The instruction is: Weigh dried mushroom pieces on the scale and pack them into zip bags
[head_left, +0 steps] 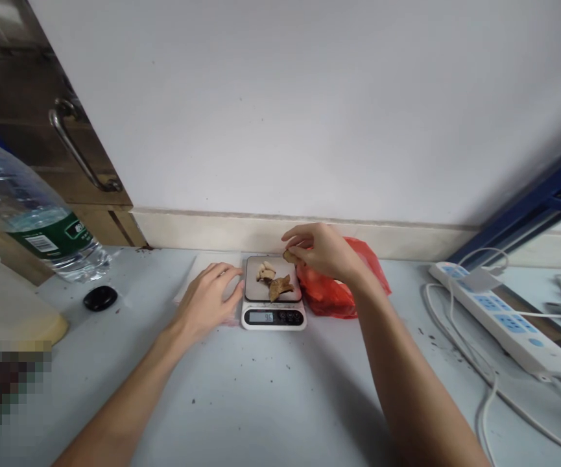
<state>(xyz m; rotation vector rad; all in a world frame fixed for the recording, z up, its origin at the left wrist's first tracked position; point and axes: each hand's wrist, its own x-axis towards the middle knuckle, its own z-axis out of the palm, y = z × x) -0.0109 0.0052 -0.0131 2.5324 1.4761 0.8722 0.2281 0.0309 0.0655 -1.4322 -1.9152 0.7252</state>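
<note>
A white digital kitchen scale [274, 318] stands in the middle of the table, its display showing what looks like 96. On its metal plate lie a curled brown dried piece [281, 287] and a paler dried piece [265, 271]. My right hand [320, 251] pinches another small brown dried piece [290, 256] over the plate's upper right edge. Beneath that hand, a red plastic bag [329, 295] lies beside the scale. My left hand [214, 292] rests left of the scale over a white sheet or clear bag [197, 266], fingers apart and holding nothing.
At the left are a large water bottle [51, 227], a black oval object [100, 298] and a whitish container [8, 305]. A power strip [508, 318] with white cables lies at the right, near a blue frame [518, 201]. A wall [280, 117] rises behind the table.
</note>
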